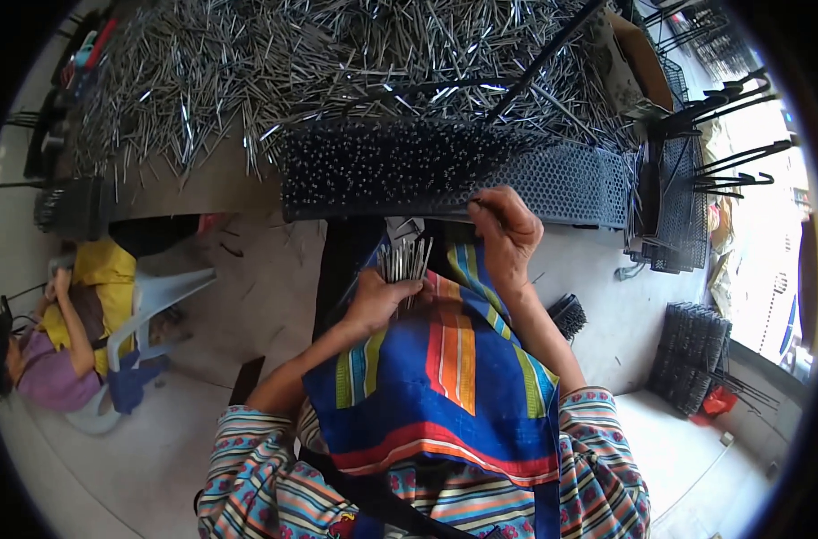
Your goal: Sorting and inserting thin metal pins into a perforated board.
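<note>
- Pins [404, 260], thin and metallic, stand bunched in my left grip [380, 299], above my striped apron [512, 386], their upper ends fanning a little.
- That left grip is closed around their lower part, thumb laid across the front.
- My right grip [512, 229] is nearly closed, thumb and forefinger drawn together by the near edge of the black block [561, 184]; I cannot tell whether a pin sits between the tips.
- The block is full of holes: its left part bristles with pale tips, while its right part shows bare holes.
- Behind it, a heap of loose pins [319, 63] covers much of the table [171, 193].
- I judge each pin light, stiff and hard to break, probably slick and apt to slide against its neighbours.
- Best hold for one, I'd say: a fingertip pinch near its exposed upper end, with the bunch squeezed snugly lower down.
</note>
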Motion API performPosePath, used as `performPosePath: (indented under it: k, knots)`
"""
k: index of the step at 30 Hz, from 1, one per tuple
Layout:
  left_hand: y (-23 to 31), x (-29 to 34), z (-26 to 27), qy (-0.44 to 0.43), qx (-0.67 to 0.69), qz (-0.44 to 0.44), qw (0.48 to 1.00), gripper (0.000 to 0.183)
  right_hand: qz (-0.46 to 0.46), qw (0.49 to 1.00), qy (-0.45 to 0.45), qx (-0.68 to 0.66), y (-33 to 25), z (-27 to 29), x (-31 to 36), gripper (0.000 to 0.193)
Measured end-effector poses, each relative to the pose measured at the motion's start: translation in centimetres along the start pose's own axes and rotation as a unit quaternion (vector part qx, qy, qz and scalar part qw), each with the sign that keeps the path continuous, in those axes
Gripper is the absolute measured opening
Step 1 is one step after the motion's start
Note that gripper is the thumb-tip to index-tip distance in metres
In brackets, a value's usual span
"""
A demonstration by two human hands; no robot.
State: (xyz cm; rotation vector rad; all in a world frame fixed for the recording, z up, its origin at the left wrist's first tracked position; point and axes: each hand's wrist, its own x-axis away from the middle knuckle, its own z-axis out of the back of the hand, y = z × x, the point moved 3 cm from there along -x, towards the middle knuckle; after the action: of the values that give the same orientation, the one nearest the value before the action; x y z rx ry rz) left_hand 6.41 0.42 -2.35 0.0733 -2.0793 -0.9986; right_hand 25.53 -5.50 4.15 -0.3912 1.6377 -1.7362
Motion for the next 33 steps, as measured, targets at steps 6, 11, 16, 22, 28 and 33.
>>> performPosePath:
  k: [6, 11, 16, 22, 28, 33]
  knots:
    - [0.1, 0.2, -0.3, 0.013, 0.185, -0.024, 0.982, 0.020, 0.088, 0.993, -0.042, 0.068, -0.5, -1.5, -0.2, 0.013]
    - [0.3, 0.5, -0.7, -0.009, 0.190, 0.018, 0.982, 0.021, 0.087, 0.993, -0.041, 0.069, -0.6, -1.7, -0.3, 0.013]
    - [0.5, 0.4, -0.6, 0.016, 0.201, 0.023, 0.979, 0.019, 0.074, 0.996, -0.025, 0.052, -0.1, -2.1, -0.6, 0.012]
    - [0.4, 0.3, -0.4, 0.012, 0.167, 0.011, 0.986, 0.013, 0.075, 0.994, -0.031, 0.072, -0.8, -2.3, -0.7, 0.012]
    - [0.5, 0.3, -0.4, 0.022, 0.185, 0.019, 0.982, 0.014, 0.101, 0.991, -0.031, 0.083, -0.8, -2.7, -0.5, 0.012]
    - [0.5, 0.3, -0.4, 0.034, 0.199, 0.019, 0.979, 0.015, 0.071, 0.994, -0.022, 0.080, -0.2, -2.6, -0.4, 0.011]
